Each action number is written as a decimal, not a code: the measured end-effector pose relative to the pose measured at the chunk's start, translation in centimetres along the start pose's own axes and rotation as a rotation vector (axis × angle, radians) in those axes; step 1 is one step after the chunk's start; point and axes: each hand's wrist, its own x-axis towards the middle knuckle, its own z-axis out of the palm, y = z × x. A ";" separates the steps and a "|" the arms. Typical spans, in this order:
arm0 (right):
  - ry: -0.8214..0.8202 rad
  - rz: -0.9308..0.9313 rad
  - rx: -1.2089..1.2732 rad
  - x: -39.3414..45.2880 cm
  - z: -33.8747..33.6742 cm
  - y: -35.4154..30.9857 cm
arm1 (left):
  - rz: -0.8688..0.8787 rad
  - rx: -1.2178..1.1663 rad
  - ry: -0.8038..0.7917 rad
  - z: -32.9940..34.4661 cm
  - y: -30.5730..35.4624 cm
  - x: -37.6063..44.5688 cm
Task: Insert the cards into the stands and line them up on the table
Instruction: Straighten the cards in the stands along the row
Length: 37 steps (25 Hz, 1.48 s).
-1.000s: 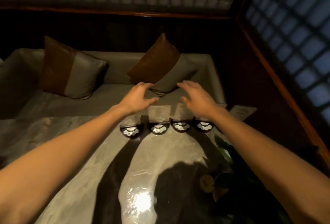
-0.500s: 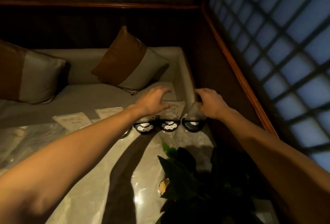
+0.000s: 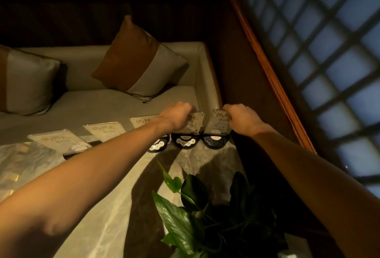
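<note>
A row of pale cards in black half-round stands runs along the far edge of the marble table (image 3: pixel 107 212). My right hand (image 3: pixel 242 119) grips the top of the rightmost card (image 3: pixel 219 122), which stands in its stand (image 3: pixel 214 140). My left hand (image 3: pixel 176 115) is closed on the neighbouring card (image 3: pixel 196 121) above its stand (image 3: pixel 185 141). A third stand (image 3: pixel 157 145) shows under my left wrist. Further left stand three more cards (image 3: pixel 141 123), (image 3: pixel 104 131), (image 3: pixel 59 140), their stands mostly hidden by my left forearm.
A leafy green plant (image 3: pixel 197 206) stands on the table near me, below the stands. Beyond the table is a grey sofa (image 3: pixel 92 103) with two brown-and-grey cushions (image 3: pixel 139 62). A wooden-framed lattice window (image 3: pixel 329 52) fills the right side.
The view has swung right along the row. Both hands went from open above the middle cards to closed on the two rightmost cards.
</note>
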 end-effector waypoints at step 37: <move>0.012 -0.011 -0.071 0.5 0.0 0.5 | -0.020 -0.234 0.074 -1.0 -0.9 -0.9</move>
